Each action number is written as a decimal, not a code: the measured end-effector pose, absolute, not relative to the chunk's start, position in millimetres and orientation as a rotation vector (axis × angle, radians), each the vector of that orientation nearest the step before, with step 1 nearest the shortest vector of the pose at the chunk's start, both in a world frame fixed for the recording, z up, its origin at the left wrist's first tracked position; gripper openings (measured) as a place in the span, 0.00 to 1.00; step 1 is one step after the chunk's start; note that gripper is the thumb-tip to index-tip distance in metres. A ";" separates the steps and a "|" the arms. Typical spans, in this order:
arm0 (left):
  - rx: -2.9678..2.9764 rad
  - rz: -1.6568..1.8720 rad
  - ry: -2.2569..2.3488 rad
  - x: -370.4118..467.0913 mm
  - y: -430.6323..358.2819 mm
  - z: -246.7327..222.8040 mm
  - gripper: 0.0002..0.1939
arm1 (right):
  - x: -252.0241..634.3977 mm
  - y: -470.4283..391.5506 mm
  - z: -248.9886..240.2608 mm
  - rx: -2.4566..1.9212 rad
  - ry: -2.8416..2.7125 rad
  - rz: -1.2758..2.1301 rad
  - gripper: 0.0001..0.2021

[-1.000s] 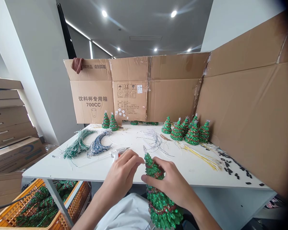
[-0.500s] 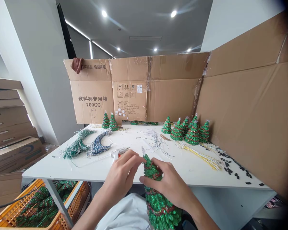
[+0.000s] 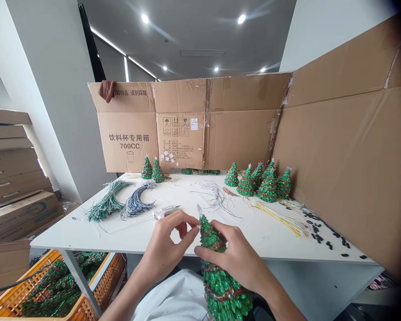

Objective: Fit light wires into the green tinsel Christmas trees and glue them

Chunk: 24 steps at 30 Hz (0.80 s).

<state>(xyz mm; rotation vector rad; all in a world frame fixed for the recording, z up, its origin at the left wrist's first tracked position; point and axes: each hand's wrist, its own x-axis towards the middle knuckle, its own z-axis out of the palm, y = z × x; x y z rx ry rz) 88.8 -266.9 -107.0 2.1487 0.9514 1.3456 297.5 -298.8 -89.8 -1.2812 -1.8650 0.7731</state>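
A green beaded Christmas tree (image 3: 225, 285) with a red bead garland and a clear pointed tip leans over my lap at the table's front edge. My right hand (image 3: 235, 249) is closed round its upper part, thumb on the near side and fingers behind. Just below the tip, my left hand (image 3: 170, 238) has thumb and forefinger brought together in a pinch against the tree's left side. Whatever lies between those fingertips is too small to make out. Behind my left hand, a glue gun (image 3: 162, 213) lies on the white table (image 3: 127, 236), partly covered by the hand.
Finished small trees (image 3: 267, 187) stand back right, and two more trees (image 3: 157, 171) back left. Green wire bundles (image 3: 107, 203), blue wires (image 3: 137, 203), yellow wires (image 3: 284, 218) and black bits (image 3: 317, 232) lie about. Cardboard (image 3: 247, 133) walls the back. An orange crate (image 3: 115, 276) sits lower left.
My left hand has turned and opened out at the palm, its thumb now showing below the forefinger near the tree's top. More of the glue gun is hidden. The right hand and tree have not moved.
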 end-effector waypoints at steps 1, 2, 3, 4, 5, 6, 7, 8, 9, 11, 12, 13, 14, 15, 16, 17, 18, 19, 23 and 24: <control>2.122 1.342 0.950 89.1 -266.8 -106.8 0.04 | 297.4 -298.9 -89.9 -1.282 -1.869 0.775 0.17; 2.102 1.341 0.949 89.4 -266.6 -106.8 0.05 | 297.3 -298.9 -90.0 -1.283 -1.871 0.777 0.17; 2.089 1.343 0.950 89.7 -266.5 -106.9 0.05 | 297.4 -298.9 -90.2 -1.284 -1.871 0.777 0.17; 2.084 1.344 0.951 90.0 -266.4 -106.9 0.05 | 297.4 -298.8 -90.4 -1.285 -1.870 0.775 0.17; 2.087 1.346 0.951 90.3 -266.4 -106.9 0.05 | 297.5 -298.8 -90.6 -1.287 -1.869 0.771 0.18; 2.094 1.348 0.951 90.6 -266.5 -106.8 0.05 | 297.5 -298.7 -90.9 -1.289 -1.869 0.767 0.18; 2.102 1.351 0.947 90.9 -266.5 -106.6 0.05 | 297.5 -298.6 -91.3 -1.290 -1.871 0.764 0.18; 2.111 1.355 0.943 91.2 -266.5 -106.5 0.05 | 297.4 -298.5 -91.8 -1.290 -1.873 0.764 0.18; 2.119 1.359 0.937 91.5 -266.5 -106.3 0.05 | 297.1 -298.3 -92.3 -1.290 -1.875 0.765 0.18; 2.133 1.365 0.932 92.1 -266.2 -106.3 0.05 | 296.5 -298.0 -93.5 -1.287 -1.877 0.768 0.18; 2.138 1.366 0.934 92.4 -266.0 -106.5 0.05 | 296.2 -297.9 -94.2 -1.287 -1.878 0.769 0.18; 2.143 1.366 0.939 92.7 -265.7 -106.9 0.05 | 295.9 -297.7 -94.8 -1.289 -1.879 0.767 0.19; 2.148 1.368 0.945 93.0 -265.4 -107.5 0.05 | 295.6 -297.5 -95.3 -1.291 -1.881 0.762 0.19; 2.153 1.372 0.951 93.4 -265.0 -108.1 0.05 | 295.4 -297.3 -95.8 -1.295 -1.882 0.754 0.19; 2.158 1.376 0.955 93.8 -264.7 -108.8 0.05 | 295.3 -297.2 -96.1 -1.299 -1.882 0.747 0.19; 2.163 1.382 0.957 94.2 -264.3 -109.5 0.05 | 295.2 -297.1 -96.2 -1.303 -1.881 0.740 0.19; 2.167 1.387 0.957 94.6 -264.0 -110.2 0.05 | 295.1 -297.1 -96.2 -1.306 -1.880 0.735 0.19; 2.171 1.391 0.957 94.9 -263.8 -110.8 0.05 | 295.0 -297.2 -95.9 -1.307 -1.880 0.732 0.19; 2.191 1.408 0.956 94.4 -263.3 -113.1 0.05 | 293.6 -298.3 -94.3 -1.302 -1.884 0.751 0.19; 2.200 1.413 0.951 94.1 -263.2 -113.8 0.06 | 293.0 -298.7 -94.0 -1.301 -1.885 0.757 0.18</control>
